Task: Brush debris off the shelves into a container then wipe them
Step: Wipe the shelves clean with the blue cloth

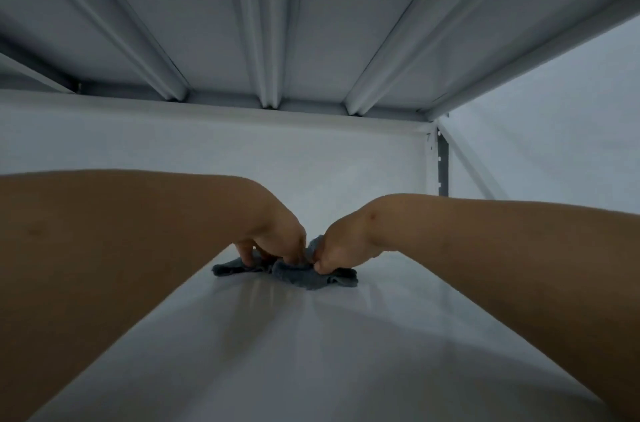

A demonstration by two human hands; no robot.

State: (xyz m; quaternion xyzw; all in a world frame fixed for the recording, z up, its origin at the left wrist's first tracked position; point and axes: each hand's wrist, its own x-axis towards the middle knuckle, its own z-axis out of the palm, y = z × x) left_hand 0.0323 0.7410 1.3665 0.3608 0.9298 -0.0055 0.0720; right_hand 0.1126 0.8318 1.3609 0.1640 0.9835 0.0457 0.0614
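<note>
Head view: grey cloth (294, 274), soft, light, bunches easily; lies mid-shelf (311, 352); left hand (273, 238) & right hand (341, 248) together, both pinching its folds; best gripped at bunched centre.

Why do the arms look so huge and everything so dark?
Head view: the wide lens stretches what is near, so the forearms balloon; dim bluish light; soft shadows and a faint sheen on the shelf; both hands and the cloth slightly blurred.

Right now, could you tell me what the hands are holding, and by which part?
Both hands grip the cloth on the shelf: left hand its bunched middle, right hand its right part.
</note>
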